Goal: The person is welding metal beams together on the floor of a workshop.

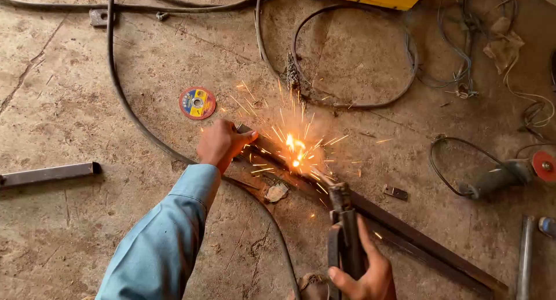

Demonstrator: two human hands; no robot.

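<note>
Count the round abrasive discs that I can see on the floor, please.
2. One loose disc lies flat on the floor above the left hand. One red disc sits on the angle grinder at the right edge, partly cut off.

- My left arm (165,236) enters the view from about 7 o'clock, covered by a long, light blue sleeve (156,248) of plain woven cloth.
- The sleeve ends in a stitched cuff (197,184) at the wrist, slightly paler along its edge, and soft folds run along the forearm.
- My left hand (221,143) is bare: no glove, ring or watch shows.
- My right hand (365,274) appears at about 6 o'clock, also bare, with no glove.
- Only the right hand and the start of its wrist show above the lower edge, so I cannot tell whether that arm is sleeved.
</note>
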